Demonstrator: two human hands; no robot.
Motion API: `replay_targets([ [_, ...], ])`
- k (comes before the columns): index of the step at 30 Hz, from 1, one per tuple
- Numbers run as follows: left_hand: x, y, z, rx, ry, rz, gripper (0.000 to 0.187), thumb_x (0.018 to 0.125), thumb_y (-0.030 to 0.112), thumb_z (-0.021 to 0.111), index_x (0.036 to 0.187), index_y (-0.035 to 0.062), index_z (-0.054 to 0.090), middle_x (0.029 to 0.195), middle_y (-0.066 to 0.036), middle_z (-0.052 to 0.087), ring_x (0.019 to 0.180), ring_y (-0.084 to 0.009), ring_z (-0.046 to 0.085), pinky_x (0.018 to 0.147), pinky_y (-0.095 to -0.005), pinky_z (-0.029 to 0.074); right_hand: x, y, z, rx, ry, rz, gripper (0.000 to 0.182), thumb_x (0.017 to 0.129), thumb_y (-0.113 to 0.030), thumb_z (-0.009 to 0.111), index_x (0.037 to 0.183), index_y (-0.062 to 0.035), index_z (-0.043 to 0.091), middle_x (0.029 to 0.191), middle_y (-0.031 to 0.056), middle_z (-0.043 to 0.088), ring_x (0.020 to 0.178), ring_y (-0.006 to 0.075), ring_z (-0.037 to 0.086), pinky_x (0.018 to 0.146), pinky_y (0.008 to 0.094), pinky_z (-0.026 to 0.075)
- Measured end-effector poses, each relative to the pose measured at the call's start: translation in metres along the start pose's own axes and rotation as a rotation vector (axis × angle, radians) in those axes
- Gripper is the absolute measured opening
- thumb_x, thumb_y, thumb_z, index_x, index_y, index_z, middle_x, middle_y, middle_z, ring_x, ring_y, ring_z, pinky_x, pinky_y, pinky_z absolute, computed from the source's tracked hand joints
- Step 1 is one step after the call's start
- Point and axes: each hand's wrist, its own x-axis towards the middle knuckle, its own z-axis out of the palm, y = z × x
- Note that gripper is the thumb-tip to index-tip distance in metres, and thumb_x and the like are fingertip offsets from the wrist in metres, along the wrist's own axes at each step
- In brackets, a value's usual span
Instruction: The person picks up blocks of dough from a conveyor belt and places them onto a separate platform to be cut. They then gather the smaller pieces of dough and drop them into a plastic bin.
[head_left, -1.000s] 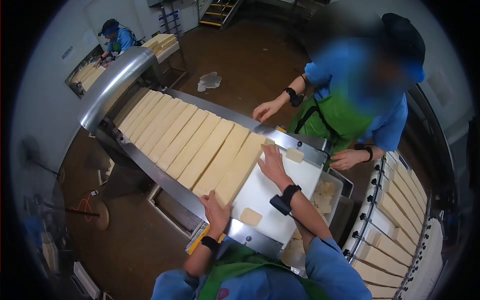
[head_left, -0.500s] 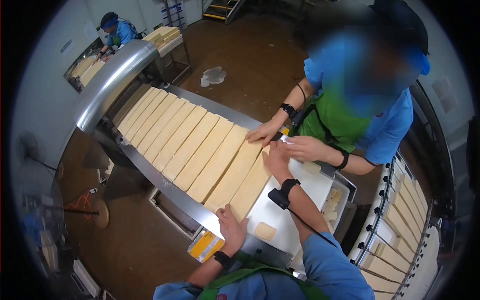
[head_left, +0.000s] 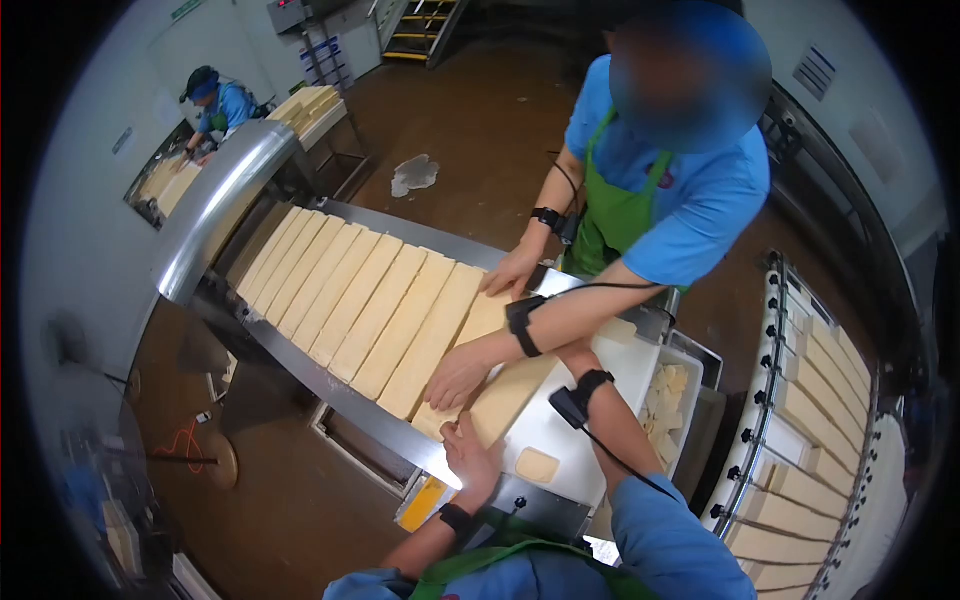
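The nearest pale yellow, dough-like slab [head_left: 515,395] lies at the right end of a row of similar long slabs [head_left: 405,325], angled slightly away from its neighbour. My left hand [head_left: 472,462] is closed on its near end, fingers bent around the edge. At the far end is my right hand [head_left: 576,358], its fingers mostly hidden behind a co-worker's forearm. That co-worker's one hand [head_left: 460,374] rests on the neighbouring slab, between my hands. Their other hand [head_left: 512,272] touches the slab's far end. A small pale piece [head_left: 537,464] lies near my left hand.
The slabs lie on a metal-edged conveyor [head_left: 340,375] under a curved steel cover [head_left: 225,205]. A white bin [head_left: 668,408] of scraps stands right of the white work surface [head_left: 570,430]. Another rack [head_left: 800,450] carries slabs at far right. A person [head_left: 222,105] works behind.
The co-worker's one hand has moved from the far edge across to the neighbouring slab's near part. The nearest slab has shifted right, opening a gap beside it.
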Motion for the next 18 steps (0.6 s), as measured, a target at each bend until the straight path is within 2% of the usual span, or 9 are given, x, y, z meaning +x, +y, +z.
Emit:
replay_targets([
  [1,0.000,0.003,0.001,0.029,-0.028,0.046,0.086,0.070,0.021,0.091,0.141,0.0085,0.046,0.130,-0.022,0.042,0.118,-0.0450,0.052,0.099,-0.0507,0.047,0.008,-0.009,-0.069,-0.002,-0.088,0.153,0.081,0.085,-0.049,0.072,0.143,0.0024,0.049,0.134,0.0247,0.053,0.129,0.0356,0.046,0.101,0.0566,0.036],
  [3,-0.001,0.013,0.003,0.053,-0.069,0.114,0.085,0.069,0.023,0.092,0.140,0.0098,0.047,0.131,-0.022,0.043,0.119,-0.0444,0.051,0.099,-0.0508,0.047,-0.016,0.021,-0.135,0.183,-0.397,0.450,0.072,0.084,-0.044,0.075,0.132,0.0060,0.055,0.131,0.0274,0.056,0.126,0.0373,0.051,0.100,0.0551,0.038],
  [5,-0.005,0.022,0.003,0.121,-0.193,0.242,0.086,0.067,0.026,0.093,0.139,0.0133,0.049,0.132,-0.022,0.043,0.117,-0.0440,0.053,0.097,-0.0514,0.048,-0.059,0.046,-0.163,0.220,-0.386,0.607,0.060,0.085,-0.042,0.074,0.121,0.0035,0.058,0.118,0.0255,0.063,0.115,0.0399,0.057,0.099,0.0544,0.039],
  [6,-0.005,0.024,0.005,0.123,-0.216,0.270,0.086,0.067,0.026,0.093,0.139,0.0133,0.049,0.132,-0.022,0.043,0.117,-0.0440,0.053,0.097,-0.0514,0.048,-0.083,0.057,-0.166,0.229,-0.306,0.637,0.056,0.087,-0.043,0.074,0.114,0.0032,0.057,0.104,0.0245,0.068,0.100,0.0429,0.064,0.093,0.0537,0.046],
  [7,-0.003,0.023,0.009,0.134,-0.249,0.296,0.087,0.066,0.027,0.093,0.140,0.0148,0.049,0.133,-0.021,0.044,0.116,-0.0440,0.055,0.097,-0.0519,0.049,-0.098,0.064,-0.176,0.211,-0.302,0.672,0.056,0.087,-0.043,0.074,0.114,0.0032,0.057,0.104,0.0245,0.068,0.100,0.0429,0.064,0.093,0.0537,0.046],
  [10,0.007,0.020,0.018,0.202,-0.323,0.321,0.091,0.063,0.029,0.094,0.140,0.0161,0.047,0.131,-0.019,0.049,0.115,-0.0419,0.058,0.096,-0.0513,0.050,-0.129,0.071,-0.194,0.314,-0.247,0.746,0.060,0.089,-0.045,0.075,0.121,0.0023,0.055,0.099,0.0276,0.071,0.090,0.0442,0.070,0.081,0.0501,0.057],
  [13,0.008,0.018,0.028,0.296,-0.340,0.340,0.091,0.063,0.027,0.094,0.140,0.0151,0.047,0.130,-0.018,0.050,0.117,-0.0410,0.057,0.097,-0.0500,0.050,-0.149,0.058,-0.205,0.436,-0.115,0.810,0.071,0.087,-0.042,0.077,0.136,0.0018,0.051,0.095,0.0258,0.071,0.089,0.0437,0.070,0.080,0.0505,0.057],
  [16,-0.011,0.037,0.035,0.268,-0.321,0.442,0.087,0.065,0.023,0.092,0.140,0.0134,0.049,0.131,-0.018,0.050,0.120,-0.0415,0.055,0.100,-0.0497,0.048,-0.188,0.055,-0.224,0.364,0.033,0.876,0.065,0.088,-0.039,0.076,0.132,0.0044,0.058,0.114,0.0266,0.067,0.107,0.0431,0.063,0.094,0.0490,0.051],
  [18,-0.035,0.060,0.041,0.238,-0.341,0.542,0.084,0.066,0.020,0.091,0.139,0.0124,0.051,0.131,-0.019,0.050,0.120,-0.0419,0.054,0.101,-0.0498,0.046,-0.211,0.062,-0.274,0.344,0.040,1.004,0.062,0.091,-0.035,0.072,0.135,0.0048,0.055,0.119,0.0250,0.063,0.111,0.0423,0.060,0.096,0.0493,0.050],
])
